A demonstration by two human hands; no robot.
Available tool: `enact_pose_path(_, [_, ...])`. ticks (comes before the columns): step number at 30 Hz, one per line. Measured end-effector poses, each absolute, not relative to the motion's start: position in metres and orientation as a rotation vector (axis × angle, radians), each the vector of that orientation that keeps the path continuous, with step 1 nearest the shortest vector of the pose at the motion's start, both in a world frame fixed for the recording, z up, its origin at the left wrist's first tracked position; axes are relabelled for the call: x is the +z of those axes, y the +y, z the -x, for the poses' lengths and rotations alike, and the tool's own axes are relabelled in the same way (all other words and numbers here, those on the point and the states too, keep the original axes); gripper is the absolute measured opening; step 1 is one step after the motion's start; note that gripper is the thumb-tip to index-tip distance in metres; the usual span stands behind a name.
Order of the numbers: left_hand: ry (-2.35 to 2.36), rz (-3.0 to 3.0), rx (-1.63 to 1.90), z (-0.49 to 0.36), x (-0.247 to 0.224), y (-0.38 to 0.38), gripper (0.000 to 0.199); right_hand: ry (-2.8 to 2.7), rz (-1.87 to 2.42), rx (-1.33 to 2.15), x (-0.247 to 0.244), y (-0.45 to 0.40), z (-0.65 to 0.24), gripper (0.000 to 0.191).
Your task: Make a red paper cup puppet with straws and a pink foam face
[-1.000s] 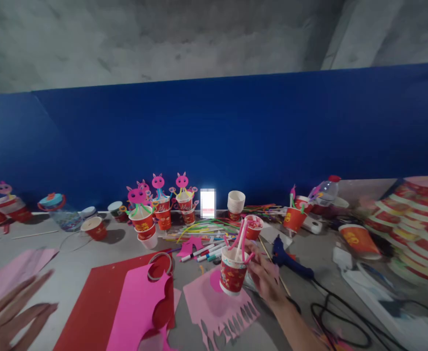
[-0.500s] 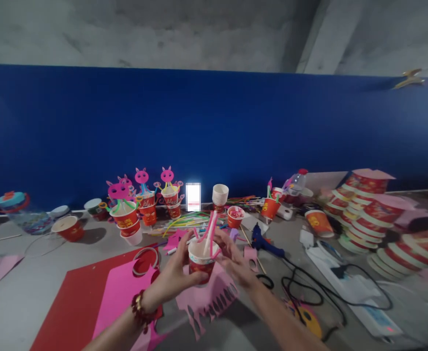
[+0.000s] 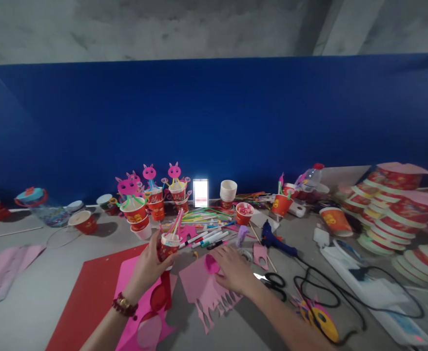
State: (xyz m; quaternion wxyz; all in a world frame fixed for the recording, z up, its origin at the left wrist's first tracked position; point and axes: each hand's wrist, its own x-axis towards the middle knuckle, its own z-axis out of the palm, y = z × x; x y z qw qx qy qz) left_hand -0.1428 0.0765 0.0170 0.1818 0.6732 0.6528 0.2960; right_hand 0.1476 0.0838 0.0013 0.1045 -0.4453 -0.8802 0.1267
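Observation:
My left hand (image 3: 150,268) is wrapped round a red paper cup (image 3: 167,249), held upright, with pink and white sticks (image 3: 177,222) standing out of its mouth. To the right, my right hand (image 3: 232,267) has its thumb and fingers closed at a small bright pink round piece (image 3: 211,263); part of this piece is hidden under the fingers. Beneath that hand lies a pale pink sheet (image 3: 195,278) with a row of cut-outs along its near edge. A bright pink sheet (image 3: 128,273) with round holes lies under my left hand, over a red sheet (image 3: 86,292).
Cups with pink animal faces (image 3: 128,187) stand at the back left. Markers (image 3: 210,236) lie in the middle. On the right are black-handled scissors (image 3: 274,282), a blue glue gun (image 3: 276,241), a white power strip (image 3: 367,287) and stacked red cups (image 3: 385,224).
My left hand has carried the cup leftward and now holds it alone. My right hand has left the cup and moved down to the bright pink round piece. The view has shifted slightly.

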Motion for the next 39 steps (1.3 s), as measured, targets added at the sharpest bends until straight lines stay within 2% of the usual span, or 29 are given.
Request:
enact_pose_path(3, [1.820,-1.902,0.828,0.140,0.014,0.079,0.085,-2.696,1.300,0.290,0.010,0.088,-0.143,0.048])
enact_pose_path(8, [1.771,-1.895,0.811,0.130,0.011,0.085,0.089,-2.861,1.227,0.136,0.020,0.094,-0.133,0.036])
enact_pose_path(14, [1.840,-1.862,0.817,0.120,0.003,0.088,0.086,-2.977,1.173,0.033,0.021,0.097,-0.121,0.035])
enact_pose_path(20, [1.877,-1.877,0.724,0.117,-0.001,0.088,0.080,-2.943,1.214,0.085,0.020,0.104,-0.126,0.028])
enact_pose_path(28, [1.906,-1.931,0.670,0.115,-0.006,0.085,0.077,-2.675,1.208,0.425,0.032,0.120,-0.147,0.010])
enact_pose_path(32, [1.900,-2.202,0.866,0.117,-0.001,0.081,0.057,-2.396,1.163,0.715,0.052,0.118,-0.165,0.015])
enact_pose_path(35, [1.685,-2.421,1.109,0.108,0.019,0.071,0.037,-2.206,1.090,0.976,0.059,0.114,-0.170,0.017])
enact_pose_path(39, [1.353,-2.704,1.086,0.084,0.053,0.051,0.035,-1.954,1.026,1.276,0.056,0.106,-0.161,0.015])
